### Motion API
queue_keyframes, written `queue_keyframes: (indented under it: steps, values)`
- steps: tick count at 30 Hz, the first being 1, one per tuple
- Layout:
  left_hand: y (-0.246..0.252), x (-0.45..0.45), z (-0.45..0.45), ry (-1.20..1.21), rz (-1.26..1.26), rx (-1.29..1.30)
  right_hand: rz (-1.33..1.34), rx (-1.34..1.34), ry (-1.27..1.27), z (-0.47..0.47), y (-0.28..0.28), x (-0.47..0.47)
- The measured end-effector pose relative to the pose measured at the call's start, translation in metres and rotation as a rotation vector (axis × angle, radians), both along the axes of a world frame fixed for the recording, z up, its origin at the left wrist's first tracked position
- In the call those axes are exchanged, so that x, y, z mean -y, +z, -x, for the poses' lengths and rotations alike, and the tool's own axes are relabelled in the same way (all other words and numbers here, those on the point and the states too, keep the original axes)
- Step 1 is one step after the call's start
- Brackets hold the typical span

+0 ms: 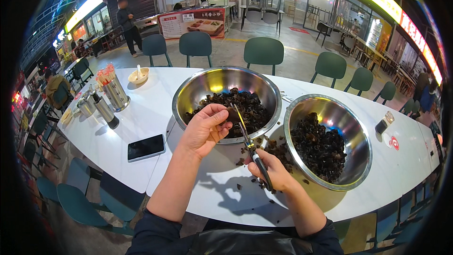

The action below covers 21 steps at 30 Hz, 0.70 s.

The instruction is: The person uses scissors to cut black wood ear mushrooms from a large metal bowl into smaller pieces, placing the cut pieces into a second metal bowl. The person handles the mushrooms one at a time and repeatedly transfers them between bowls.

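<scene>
Between the thumb and fingers of my left hand [207,129] is a piece of dark wood ear fungus [233,115]. My right hand [271,170] grips the black handles of a pair of scissors [248,143]. Their blades stand apart and point away from me, beside the fungus piece. Behind both hands, a large steel bowl [226,72] holds a heap of dark wood ear [253,104]. A second steel bowl [357,148] on the right holds another dark heap [316,145]. Small brown trimmings [277,150] lie on the white table [208,198] between the bowls and around my right hand.
On the left lie a smartphone [146,147], a dark-based steel cylinder [105,111], a holder of wrapped chopsticks [116,92] and a small bowl with a spoon [138,75]. A sauce bottle [384,123] stands on the right. Green chairs [263,51] line the far edge. A person [127,24] stands beyond.
</scene>
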<state>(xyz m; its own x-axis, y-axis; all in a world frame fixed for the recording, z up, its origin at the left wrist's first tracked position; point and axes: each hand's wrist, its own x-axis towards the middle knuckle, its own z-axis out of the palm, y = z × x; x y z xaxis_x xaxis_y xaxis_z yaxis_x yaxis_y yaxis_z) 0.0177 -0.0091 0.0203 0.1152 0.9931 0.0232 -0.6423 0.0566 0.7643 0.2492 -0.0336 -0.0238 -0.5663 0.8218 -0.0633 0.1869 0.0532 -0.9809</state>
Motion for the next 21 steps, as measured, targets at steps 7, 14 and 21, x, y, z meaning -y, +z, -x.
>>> queue_keyframes:
  steps: [7, 14, 21]
  values:
    - [0.004, 0.001, -0.004, 0.088, 0.019, -0.024, 0.162, -0.106, -0.063, -0.001, -0.006, -0.002]
    - [0.003, 0.0, -0.009, 0.106, 0.068, -0.057, -0.168, 0.139, -0.116, 0.005, -0.009, -0.003]
    - [-0.001, -0.01, -0.008, 0.2, 0.005, -0.259, 0.094, 0.019, -0.158, 0.002, -0.009, -0.003]
